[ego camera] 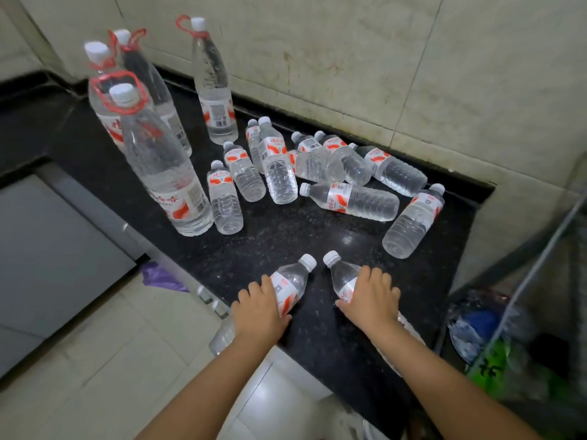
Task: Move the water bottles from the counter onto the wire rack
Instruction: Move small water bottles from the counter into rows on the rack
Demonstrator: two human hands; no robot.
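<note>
On the black counter (286, 236), my left hand (259, 308) grips a small clear water bottle (290, 281) with a white cap and red-and-white label, held near the front edge. My right hand (370, 296) grips a second small bottle (341, 276) just to the right, its cap pointing away from me. Several more small bottles lie or stand further back, among them one on its side (352, 201) and one tilted at the right (413, 220). The wire rack (521, 281) shows blurred at the right edge.
Several tall bottles with red carry loops (165, 173) stand at the back left, one (214, 87) by the tiled wall. A grey cabinet front (47, 249) and tiled floor lie to the left. Bags and a green item (495, 354) sit low in the rack.
</note>
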